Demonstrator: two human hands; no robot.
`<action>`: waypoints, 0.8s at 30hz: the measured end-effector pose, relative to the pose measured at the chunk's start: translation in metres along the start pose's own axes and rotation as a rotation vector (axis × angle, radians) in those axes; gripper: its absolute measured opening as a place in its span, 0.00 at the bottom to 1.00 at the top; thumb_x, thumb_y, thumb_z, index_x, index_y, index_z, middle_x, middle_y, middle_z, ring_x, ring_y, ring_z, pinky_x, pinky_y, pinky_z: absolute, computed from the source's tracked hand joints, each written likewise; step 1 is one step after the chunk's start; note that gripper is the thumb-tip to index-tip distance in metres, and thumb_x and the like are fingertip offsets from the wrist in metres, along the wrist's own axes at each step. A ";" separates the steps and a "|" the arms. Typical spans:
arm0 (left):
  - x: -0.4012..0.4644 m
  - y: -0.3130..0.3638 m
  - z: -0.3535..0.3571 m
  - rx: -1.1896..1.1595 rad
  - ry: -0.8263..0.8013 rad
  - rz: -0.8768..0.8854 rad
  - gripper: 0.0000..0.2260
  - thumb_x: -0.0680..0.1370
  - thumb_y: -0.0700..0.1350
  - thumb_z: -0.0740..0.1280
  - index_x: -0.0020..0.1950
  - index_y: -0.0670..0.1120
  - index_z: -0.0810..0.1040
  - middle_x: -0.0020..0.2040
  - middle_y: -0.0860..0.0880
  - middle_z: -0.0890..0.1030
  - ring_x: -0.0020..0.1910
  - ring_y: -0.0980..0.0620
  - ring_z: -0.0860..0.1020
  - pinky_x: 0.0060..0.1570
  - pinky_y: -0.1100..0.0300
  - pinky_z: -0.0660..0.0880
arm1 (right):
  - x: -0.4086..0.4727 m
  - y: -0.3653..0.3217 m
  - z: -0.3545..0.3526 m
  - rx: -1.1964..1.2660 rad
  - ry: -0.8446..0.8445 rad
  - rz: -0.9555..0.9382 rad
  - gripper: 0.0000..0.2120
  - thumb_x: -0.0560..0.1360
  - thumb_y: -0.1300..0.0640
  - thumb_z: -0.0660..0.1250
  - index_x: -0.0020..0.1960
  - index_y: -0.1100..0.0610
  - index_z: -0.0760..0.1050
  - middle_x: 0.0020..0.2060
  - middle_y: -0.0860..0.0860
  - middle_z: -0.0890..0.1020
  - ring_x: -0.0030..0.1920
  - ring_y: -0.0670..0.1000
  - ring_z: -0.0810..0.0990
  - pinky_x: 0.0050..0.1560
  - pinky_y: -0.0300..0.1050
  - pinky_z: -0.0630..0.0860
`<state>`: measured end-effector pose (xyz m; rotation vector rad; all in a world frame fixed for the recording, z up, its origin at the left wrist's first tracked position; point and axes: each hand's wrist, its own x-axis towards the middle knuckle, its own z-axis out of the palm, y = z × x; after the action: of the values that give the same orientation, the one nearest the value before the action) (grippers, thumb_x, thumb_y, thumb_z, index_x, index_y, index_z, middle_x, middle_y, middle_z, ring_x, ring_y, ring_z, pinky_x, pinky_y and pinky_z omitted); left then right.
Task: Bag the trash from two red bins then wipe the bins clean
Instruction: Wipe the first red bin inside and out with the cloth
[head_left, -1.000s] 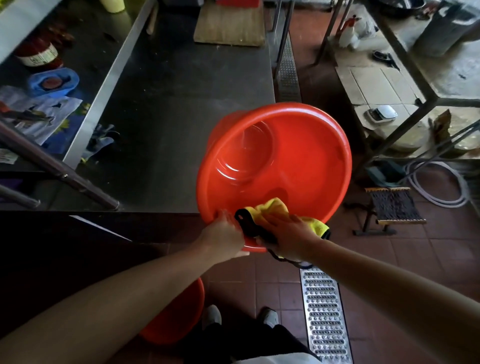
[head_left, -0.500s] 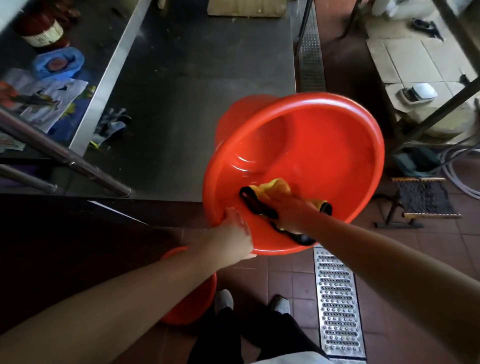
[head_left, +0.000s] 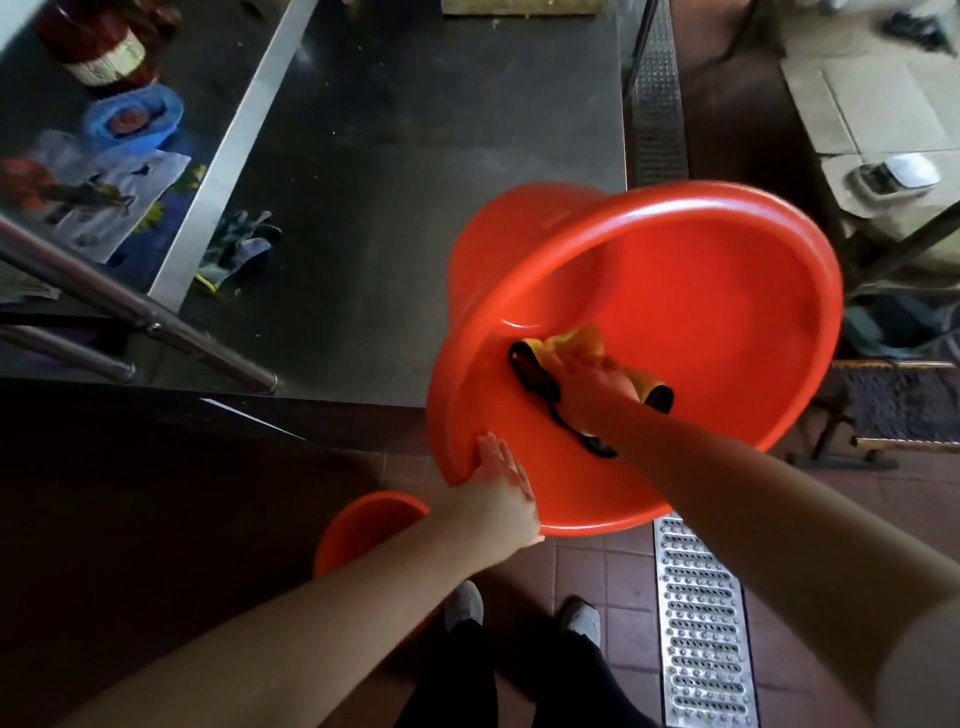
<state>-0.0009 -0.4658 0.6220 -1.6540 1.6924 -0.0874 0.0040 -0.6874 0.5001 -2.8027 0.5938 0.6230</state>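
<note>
A large red bin (head_left: 727, 291) is tilted toward me, its mouth facing the camera, leaning at the near right corner of a steel table (head_left: 395, 208). My left hand (head_left: 496, 480) grips its near rim at the lower left. My right hand (head_left: 597, 387) reaches inside the bin and presses a yellow cloth with a black edge (head_left: 571, 348) against the inner wall. The inside looks bare of trash. A second red bin (head_left: 363, 525) stands on the floor beneath my left forearm, partly hidden by it.
Grey work gloves (head_left: 239, 249) lie on the table's left side. A lower shelf at far left holds a blue bowl (head_left: 132, 117) and a jar. A metal floor drain grate (head_left: 701, 623) runs beside my feet. A small stool (head_left: 898, 410) stands at right.
My right hand with the cloth has slid from the bin's near rim deeper inside along the wall. The bin has tipped further toward me and my left hand has shifted lower along the rim.
</note>
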 end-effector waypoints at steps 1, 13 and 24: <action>-0.002 0.000 0.002 0.010 0.013 0.014 0.26 0.77 0.56 0.58 0.59 0.36 0.80 0.55 0.34 0.82 0.51 0.34 0.82 0.50 0.42 0.80 | 0.009 -0.007 0.003 0.009 0.001 0.024 0.34 0.79 0.49 0.60 0.81 0.45 0.51 0.80 0.50 0.57 0.78 0.59 0.56 0.76 0.55 0.56; 0.003 -0.005 0.009 0.047 0.073 0.063 0.18 0.79 0.36 0.53 0.63 0.36 0.78 0.56 0.31 0.80 0.56 0.28 0.77 0.55 0.34 0.74 | -0.072 -0.028 0.010 0.112 0.044 -0.007 0.32 0.75 0.44 0.62 0.77 0.43 0.57 0.77 0.46 0.64 0.77 0.52 0.61 0.69 0.56 0.60; 0.001 -0.019 0.006 -0.075 0.017 0.129 0.27 0.82 0.58 0.56 0.60 0.34 0.78 0.54 0.32 0.80 0.54 0.31 0.79 0.55 0.34 0.72 | -0.175 -0.031 -0.008 0.115 0.013 -0.023 0.35 0.76 0.51 0.64 0.80 0.42 0.54 0.78 0.46 0.63 0.77 0.54 0.62 0.73 0.57 0.60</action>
<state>0.0179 -0.4671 0.6271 -1.5975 1.8307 0.0252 -0.1249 -0.6028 0.5881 -2.7039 0.5795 0.5488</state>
